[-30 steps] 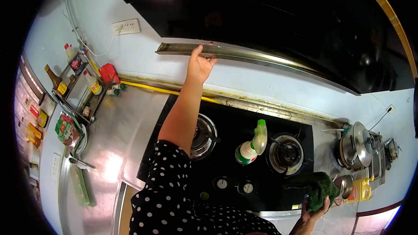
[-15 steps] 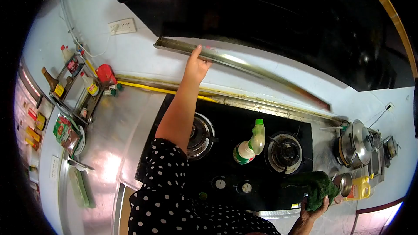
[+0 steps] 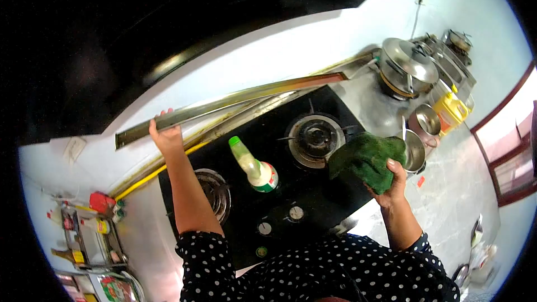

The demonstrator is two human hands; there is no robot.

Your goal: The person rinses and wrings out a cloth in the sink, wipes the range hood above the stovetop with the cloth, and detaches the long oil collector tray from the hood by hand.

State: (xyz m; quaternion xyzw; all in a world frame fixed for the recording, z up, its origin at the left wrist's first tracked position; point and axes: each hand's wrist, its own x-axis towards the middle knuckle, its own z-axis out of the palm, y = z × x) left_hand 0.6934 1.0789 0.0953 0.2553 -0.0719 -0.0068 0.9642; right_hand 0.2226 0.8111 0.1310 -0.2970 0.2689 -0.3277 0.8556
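Note:
My left hand (image 3: 166,137) is closed round the near end of a long, narrow metal grease tray (image 3: 235,98), held slanting below the range hood (image 3: 184,28). The tray's far end is brownish and reaches toward the back wall by the big pot. In my right hand (image 3: 394,187) is a bunched dark green cloth (image 3: 366,162), over the right front corner of the black gas stove (image 3: 291,240). Between my arms a spray bottle (image 3: 263,174) with a green cap stands on the stove, beside the right burner (image 3: 316,138).
A lidded steel pot (image 3: 408,64) stands right of the stove, with smaller pans (image 3: 414,151) and a yellow jug (image 3: 449,113) nearby. At left is a rack (image 3: 92,235) of sauce bottles. A yellow hose (image 3: 142,184) runs along the wall.
The view has turned toward the right. My left hand still grips the grease tray, now lower relative to the hood. My right hand has raised the green cloth to the stove's right side.

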